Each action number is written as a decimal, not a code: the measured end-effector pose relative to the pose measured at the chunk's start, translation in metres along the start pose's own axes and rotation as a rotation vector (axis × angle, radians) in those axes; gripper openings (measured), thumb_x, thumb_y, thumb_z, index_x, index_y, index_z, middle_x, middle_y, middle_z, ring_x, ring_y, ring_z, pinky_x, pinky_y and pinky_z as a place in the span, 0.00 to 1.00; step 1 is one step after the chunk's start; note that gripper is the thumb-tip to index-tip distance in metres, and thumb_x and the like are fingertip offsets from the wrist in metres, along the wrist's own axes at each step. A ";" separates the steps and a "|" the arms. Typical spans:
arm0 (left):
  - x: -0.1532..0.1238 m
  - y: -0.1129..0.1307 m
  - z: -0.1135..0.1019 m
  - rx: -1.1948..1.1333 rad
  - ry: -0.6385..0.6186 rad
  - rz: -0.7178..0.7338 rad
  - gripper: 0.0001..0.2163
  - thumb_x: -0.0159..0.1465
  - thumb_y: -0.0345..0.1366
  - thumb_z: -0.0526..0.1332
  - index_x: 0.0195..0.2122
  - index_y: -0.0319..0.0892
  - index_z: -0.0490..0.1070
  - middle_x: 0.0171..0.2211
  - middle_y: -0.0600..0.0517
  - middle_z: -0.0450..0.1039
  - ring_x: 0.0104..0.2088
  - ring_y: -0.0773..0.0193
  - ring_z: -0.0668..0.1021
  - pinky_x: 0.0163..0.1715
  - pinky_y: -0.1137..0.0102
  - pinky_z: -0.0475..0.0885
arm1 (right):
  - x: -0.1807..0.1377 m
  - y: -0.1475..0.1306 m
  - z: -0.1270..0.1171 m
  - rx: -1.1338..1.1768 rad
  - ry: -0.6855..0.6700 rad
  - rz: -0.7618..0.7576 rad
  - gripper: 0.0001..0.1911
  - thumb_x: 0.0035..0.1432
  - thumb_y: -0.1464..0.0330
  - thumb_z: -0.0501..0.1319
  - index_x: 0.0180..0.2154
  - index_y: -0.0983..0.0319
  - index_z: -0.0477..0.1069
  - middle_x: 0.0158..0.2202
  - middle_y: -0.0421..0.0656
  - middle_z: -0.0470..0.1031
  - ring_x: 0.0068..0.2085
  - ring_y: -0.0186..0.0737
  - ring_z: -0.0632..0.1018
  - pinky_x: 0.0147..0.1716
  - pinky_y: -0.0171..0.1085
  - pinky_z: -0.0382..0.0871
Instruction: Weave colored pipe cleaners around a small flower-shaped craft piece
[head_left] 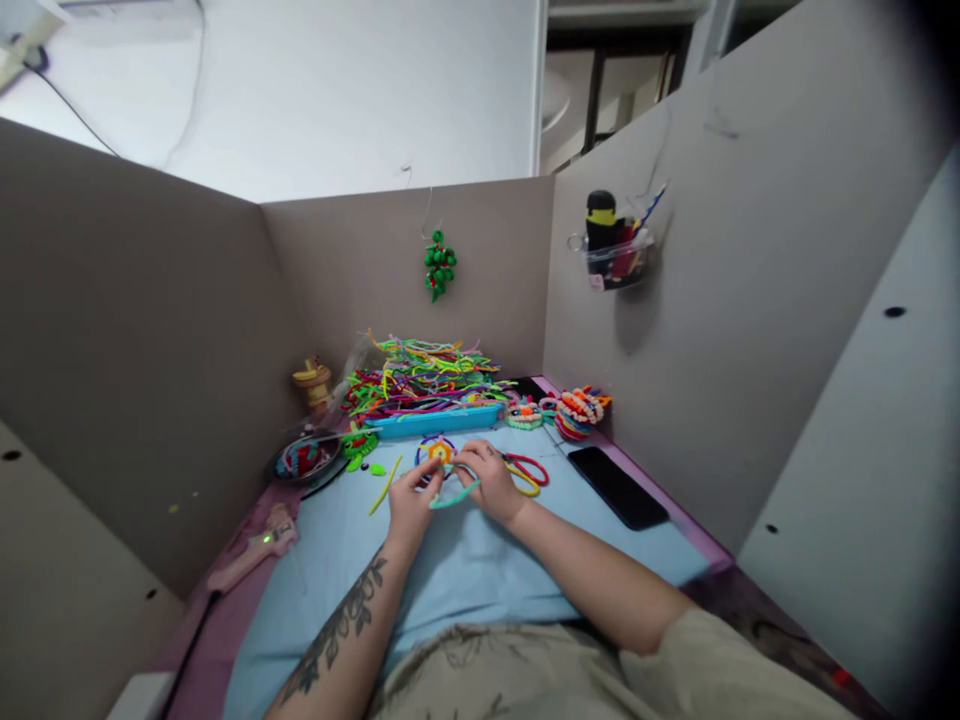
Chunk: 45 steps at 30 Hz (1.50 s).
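Both hands rest on a light blue mat (465, 560) in a small walled desk booth. My left hand (412, 497) and my right hand (491, 478) are closed in a pinch on the two ends of a teal pipe cleaner (454, 495) that curves between them. Just beyond the fingers lies a small round pipe-cleaner piece (436, 451) with a yellow and orange middle and a purple ring. Red and yellow loops (527, 472) lie right of my right hand. A loose yellow stem (385, 484) lies left of my left hand.
A heap of coloured pipe cleaners (420, 380) lies behind a blue tray (442, 420). A dark bowl (304, 460) and a pink glue gun (255, 550) are at left. A black phone (616, 486) and finished pieces (581, 410) are at right. A green ornament (439, 265) hangs on the back wall.
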<state>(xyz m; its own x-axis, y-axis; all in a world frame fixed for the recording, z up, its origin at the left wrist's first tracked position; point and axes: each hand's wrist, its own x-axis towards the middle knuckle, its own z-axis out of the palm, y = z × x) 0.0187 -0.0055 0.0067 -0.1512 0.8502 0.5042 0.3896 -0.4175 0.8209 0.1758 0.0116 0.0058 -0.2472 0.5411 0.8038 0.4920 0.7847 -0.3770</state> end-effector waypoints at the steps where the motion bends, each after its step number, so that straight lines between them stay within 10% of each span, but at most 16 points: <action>1: 0.000 0.000 -0.001 0.018 0.010 0.012 0.11 0.53 0.37 0.62 0.37 0.41 0.76 0.33 0.49 0.78 0.30 0.63 0.77 0.30 0.70 0.72 | 0.000 0.000 -0.001 -0.020 -0.004 0.009 0.10 0.56 0.73 0.55 0.39 0.59 0.70 0.38 0.47 0.68 0.42 0.44 0.68 0.43 0.44 0.65; 30: -0.002 0.004 -0.001 0.115 0.002 0.121 0.08 0.54 0.41 0.62 0.27 0.42 0.76 0.25 0.52 0.76 0.26 0.65 0.75 0.30 0.71 0.70 | 0.005 0.005 0.011 0.316 0.031 0.370 0.02 0.49 0.70 0.58 0.26 0.61 0.68 0.26 0.38 0.67 0.30 0.35 0.68 0.30 0.33 0.62; 45: 0.014 -0.015 -0.013 0.004 0.168 -0.111 0.13 0.51 0.41 0.62 0.32 0.38 0.76 0.29 0.48 0.77 0.29 0.62 0.77 0.31 0.71 0.72 | 0.011 0.017 -0.003 0.677 0.071 0.531 0.09 0.47 0.63 0.61 0.24 0.62 0.67 0.23 0.38 0.65 0.26 0.33 0.66 0.27 0.33 0.61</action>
<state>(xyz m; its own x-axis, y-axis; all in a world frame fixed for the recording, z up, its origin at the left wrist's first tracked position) -0.0010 0.0082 0.0052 -0.3426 0.8253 0.4489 0.3659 -0.3228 0.8729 0.1841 0.0300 0.0099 -0.0613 0.8851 0.4614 -0.0818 0.4562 -0.8861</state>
